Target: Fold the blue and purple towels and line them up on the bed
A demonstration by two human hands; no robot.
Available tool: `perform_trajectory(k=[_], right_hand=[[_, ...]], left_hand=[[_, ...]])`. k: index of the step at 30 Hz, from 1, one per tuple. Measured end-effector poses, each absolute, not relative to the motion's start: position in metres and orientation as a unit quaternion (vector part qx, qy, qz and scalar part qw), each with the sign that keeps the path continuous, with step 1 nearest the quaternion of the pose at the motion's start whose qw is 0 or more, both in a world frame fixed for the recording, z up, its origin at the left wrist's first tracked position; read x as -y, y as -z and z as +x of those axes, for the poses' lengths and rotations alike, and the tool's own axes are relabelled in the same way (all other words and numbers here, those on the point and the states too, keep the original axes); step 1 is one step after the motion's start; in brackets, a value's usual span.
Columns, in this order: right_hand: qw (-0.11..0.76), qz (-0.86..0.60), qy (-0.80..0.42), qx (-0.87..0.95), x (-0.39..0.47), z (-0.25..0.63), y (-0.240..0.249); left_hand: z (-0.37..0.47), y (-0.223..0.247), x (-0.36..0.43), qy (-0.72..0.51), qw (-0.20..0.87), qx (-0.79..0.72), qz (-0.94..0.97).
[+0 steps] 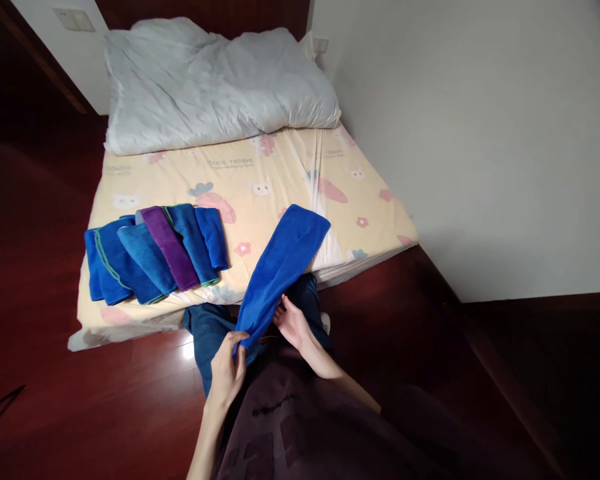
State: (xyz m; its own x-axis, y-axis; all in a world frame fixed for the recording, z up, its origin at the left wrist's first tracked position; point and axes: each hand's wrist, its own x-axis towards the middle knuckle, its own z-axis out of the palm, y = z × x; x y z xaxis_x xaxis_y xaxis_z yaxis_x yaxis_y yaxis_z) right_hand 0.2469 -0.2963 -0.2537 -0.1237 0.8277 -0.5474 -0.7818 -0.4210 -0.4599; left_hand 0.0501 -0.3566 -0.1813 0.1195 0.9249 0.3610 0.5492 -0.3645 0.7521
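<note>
A long folded blue towel [285,257] slants from my lap onto the front edge of the bed. My left hand [227,363] is closed on its near end, thumb and fingers pinching the cloth. At the towel's right edge is my right hand [293,323], palm turned up and fingers loosely apart, the fingertips touching or just under the cloth. Left of this towel, several folded towels overlap in a row on the bed: blue ones [145,250] with green stitched edges and a purple one [171,250].
The bed's cream sheet [280,167] has carrot and rabbit prints. A large pale quilt or pillow [220,87] lies at the headboard. A white wall [480,133] runs along the right. Dark red floor [130,413] surrounds the bed's front and left.
</note>
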Motion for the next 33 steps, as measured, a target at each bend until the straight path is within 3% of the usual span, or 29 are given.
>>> perform_trajectory(k=[10, 17, 22, 33], right_hand=[[0.623, -0.424, -0.658, -0.001, 0.234, 0.303, 0.263], [0.506, -0.646, -0.561, 0.108, 0.205, 0.307, 0.312], [0.513, -0.723, -0.431, 0.170, 0.199, 0.321, 0.338], [0.527, -0.642, -0.547, 0.101, 0.192, 0.377, 0.324]], left_hand=[[0.038, 0.155, 0.368, -0.488, 0.202, -0.469, 0.708], [0.037, 0.138, 0.374, -0.508, 0.205, -0.431, 0.717], [0.041, 0.127, 0.381, -0.521, 0.199, -0.425, 0.713], [0.008, 0.135, 0.402, -0.549, 0.141, -0.478, 0.671]])
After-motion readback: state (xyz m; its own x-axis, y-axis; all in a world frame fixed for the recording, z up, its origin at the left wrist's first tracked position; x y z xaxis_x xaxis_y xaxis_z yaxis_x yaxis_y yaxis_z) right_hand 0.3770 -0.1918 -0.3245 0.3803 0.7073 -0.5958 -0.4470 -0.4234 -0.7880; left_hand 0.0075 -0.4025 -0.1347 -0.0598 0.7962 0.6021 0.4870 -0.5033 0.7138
